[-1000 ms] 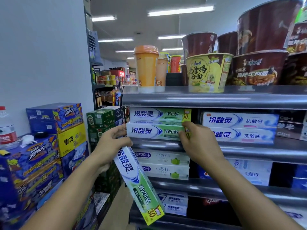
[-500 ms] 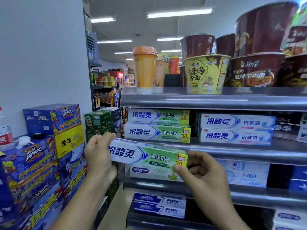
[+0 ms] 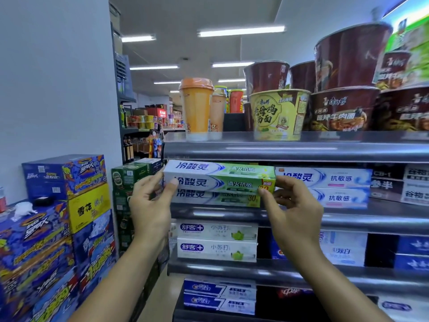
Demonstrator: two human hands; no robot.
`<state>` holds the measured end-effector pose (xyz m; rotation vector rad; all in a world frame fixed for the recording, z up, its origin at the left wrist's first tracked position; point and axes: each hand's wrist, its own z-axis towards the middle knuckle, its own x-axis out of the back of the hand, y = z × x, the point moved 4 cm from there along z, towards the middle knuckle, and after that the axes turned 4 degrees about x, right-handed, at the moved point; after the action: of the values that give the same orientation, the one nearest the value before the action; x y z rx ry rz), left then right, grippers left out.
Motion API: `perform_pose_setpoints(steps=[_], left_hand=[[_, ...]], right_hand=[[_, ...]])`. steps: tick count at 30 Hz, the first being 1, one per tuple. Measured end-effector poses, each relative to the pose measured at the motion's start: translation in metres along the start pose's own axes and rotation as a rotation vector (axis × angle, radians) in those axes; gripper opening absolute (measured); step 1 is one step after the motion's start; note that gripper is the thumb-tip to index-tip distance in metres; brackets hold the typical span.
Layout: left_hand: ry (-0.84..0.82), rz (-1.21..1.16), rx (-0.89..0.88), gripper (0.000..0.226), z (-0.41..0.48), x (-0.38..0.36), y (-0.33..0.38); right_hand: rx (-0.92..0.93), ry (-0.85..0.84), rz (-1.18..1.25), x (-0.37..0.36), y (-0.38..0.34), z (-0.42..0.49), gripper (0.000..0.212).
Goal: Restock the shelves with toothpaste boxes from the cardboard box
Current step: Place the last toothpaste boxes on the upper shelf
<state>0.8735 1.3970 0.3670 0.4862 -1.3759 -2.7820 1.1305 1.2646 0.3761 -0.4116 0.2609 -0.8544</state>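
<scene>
1. holding a green toothpaste box (image 3: 220, 182) level at the shelf front, the left hand (image 3: 148, 205) pinches its left end and the right hand (image 3: 292, 210) its right end; each grip is closed on the box
2. it hangs just above a matching box (image 3: 216, 199) lying on the shelf (image 3: 325, 219), not yet let go
3. by my judgement the row is partly stocked; left to do: seat this one, then fetch more; the cardboard box is out of view

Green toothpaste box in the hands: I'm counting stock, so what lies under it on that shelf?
One matching green box lies on the shelf below the held box; only its lower front shows. Whatever stands behind is covered.
</scene>
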Motion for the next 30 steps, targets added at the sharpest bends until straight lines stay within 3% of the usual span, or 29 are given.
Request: perform_pose_setpoints(steps=[4, 6, 10, 12, 17, 22, 27, 30], left_hand=[[-0.028, -0.024, -0.024, 0.047, 0.009, 0.001, -0.011], [-0.036, -0.009, -0.034, 0.051, 0.013, 0.000, -0.016], [0.019, 0.043, -0.002, 0.029, 0.025, -0.004, -0.024], [0.042, 0.084, -0.014, 0.023, 0.031, -0.008, -0.024], [0.055, 0.137, -0.049, 0.045, 0.033, -0.006, -0.033], [0.053, 0.154, -0.045, 0.048, 0.036, -0.003, -0.039], [0.054, 0.167, -0.029, 0.044, 0.034, -0.007, -0.040], [0.063, 0.200, -0.048, 0.028, 0.025, -0.005, -0.032]], right_hand=[[0.047, 0.004, -0.061, -0.010, 0.004, 0.007, 0.042], [0.052, -0.010, -0.153, -0.014, 0.008, 0.010, 0.036], [0.080, -0.093, -0.364, -0.026, 0.011, 0.012, 0.034], [0.029, -0.143, -0.378, -0.034, 0.010, 0.017, 0.036], [-0.145, -0.177, -0.376, -0.040, 0.020, 0.025, 0.024], [-0.176, -0.166, -0.359, -0.042, 0.022, 0.027, 0.018], [-0.179, -0.201, -0.390, -0.046, 0.024, 0.030, 0.024], [-0.144, -0.183, -0.320, -0.038, 0.018, 0.025, 0.021]])
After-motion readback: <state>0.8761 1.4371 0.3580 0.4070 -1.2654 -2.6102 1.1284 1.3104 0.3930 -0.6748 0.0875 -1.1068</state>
